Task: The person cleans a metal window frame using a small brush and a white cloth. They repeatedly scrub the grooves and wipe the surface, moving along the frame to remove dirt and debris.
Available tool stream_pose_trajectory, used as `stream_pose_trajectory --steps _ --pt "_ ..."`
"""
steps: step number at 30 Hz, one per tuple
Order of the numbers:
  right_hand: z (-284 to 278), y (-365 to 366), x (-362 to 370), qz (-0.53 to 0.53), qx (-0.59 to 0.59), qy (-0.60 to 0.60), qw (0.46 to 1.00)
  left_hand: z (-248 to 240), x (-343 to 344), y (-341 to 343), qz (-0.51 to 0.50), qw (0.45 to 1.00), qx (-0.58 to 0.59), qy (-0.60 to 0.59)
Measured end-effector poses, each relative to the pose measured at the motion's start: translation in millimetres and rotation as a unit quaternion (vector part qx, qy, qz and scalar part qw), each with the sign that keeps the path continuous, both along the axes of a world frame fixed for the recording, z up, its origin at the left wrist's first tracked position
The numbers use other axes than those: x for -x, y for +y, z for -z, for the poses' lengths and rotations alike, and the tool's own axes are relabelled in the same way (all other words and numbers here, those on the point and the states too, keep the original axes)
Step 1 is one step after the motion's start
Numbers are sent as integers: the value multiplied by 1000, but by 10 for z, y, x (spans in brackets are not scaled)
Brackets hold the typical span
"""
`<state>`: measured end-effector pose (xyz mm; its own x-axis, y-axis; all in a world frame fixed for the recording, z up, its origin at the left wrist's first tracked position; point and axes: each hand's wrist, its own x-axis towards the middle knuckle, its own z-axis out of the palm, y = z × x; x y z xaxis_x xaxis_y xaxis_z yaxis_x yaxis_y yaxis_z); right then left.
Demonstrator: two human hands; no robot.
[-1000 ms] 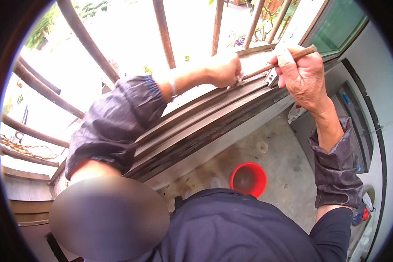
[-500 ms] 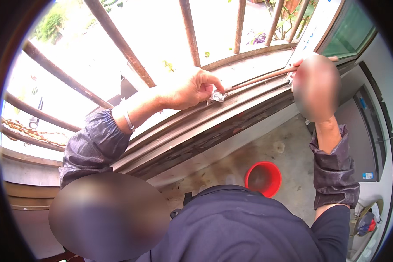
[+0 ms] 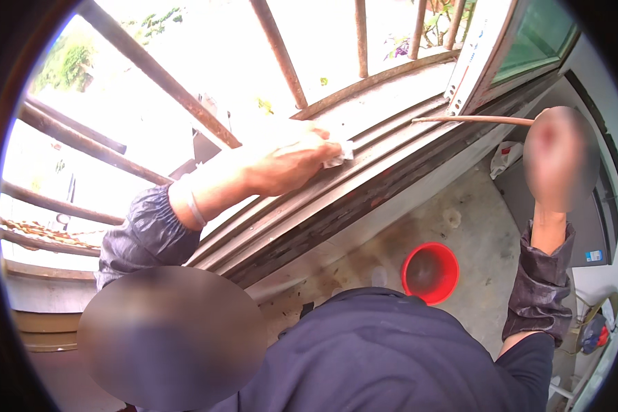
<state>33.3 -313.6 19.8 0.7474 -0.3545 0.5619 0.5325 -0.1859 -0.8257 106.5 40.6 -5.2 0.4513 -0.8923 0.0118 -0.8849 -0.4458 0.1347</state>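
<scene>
Over the window track, my left hand [image 3: 292, 159] is closed with its fingertips on a crumpled white piece of tissue or paper [image 3: 339, 155]. This wad rests at the sliding window's grooved sill [image 3: 391, 141]. To the right, my right hand [image 3: 560, 161] is blurred, but a thin wooden stick [image 3: 474, 119] comes out of it and points left. The stick's tapered tip hangs over the track near the white window frame post [image 3: 465, 75], apart from the wad. Both forearms wear dark sleeve covers.
Rusty bars [image 3: 278, 51] stand beyond the sill. A green-tinted window pane [image 3: 537, 40] is at upper right. On the concrete floor below stands a red bucket [image 3: 430, 273]; a grey panel [image 3: 549, 199] with a white bag [image 3: 506, 158] beside it lies to the right.
My right hand has drawn the stick right and away from the wad, lifting its tip off that spot. My left hand has closed down over the wad.
</scene>
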Motion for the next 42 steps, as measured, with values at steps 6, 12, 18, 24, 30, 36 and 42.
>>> stream_pose_trajectory --steps 6,12,18,24,30,36,42 --pt "0 -105 -11 -19 -19 -36 999 -206 -500 -327 -160 944 192 -215" --pt "-44 -254 16 25 -44 -45 998 140 -515 -844 -19 949 300 -95" --pt "48 -422 53 36 -51 -36 997 58 -431 -1248 49 991 110 -62" --pt "160 -548 56 58 -54 -15 997 93 -246 -737 59 996 61 -17" --pt "326 -809 17 -84 -106 -28 990 -185 189 -275 -17 999 -43 -9" --pt "326 -835 60 -83 -96 -31 991 -151 429 179 -54 998 -25 -2" --pt "402 -995 47 -105 -87 -22 990 -73 296 612 -252 953 51 -161"
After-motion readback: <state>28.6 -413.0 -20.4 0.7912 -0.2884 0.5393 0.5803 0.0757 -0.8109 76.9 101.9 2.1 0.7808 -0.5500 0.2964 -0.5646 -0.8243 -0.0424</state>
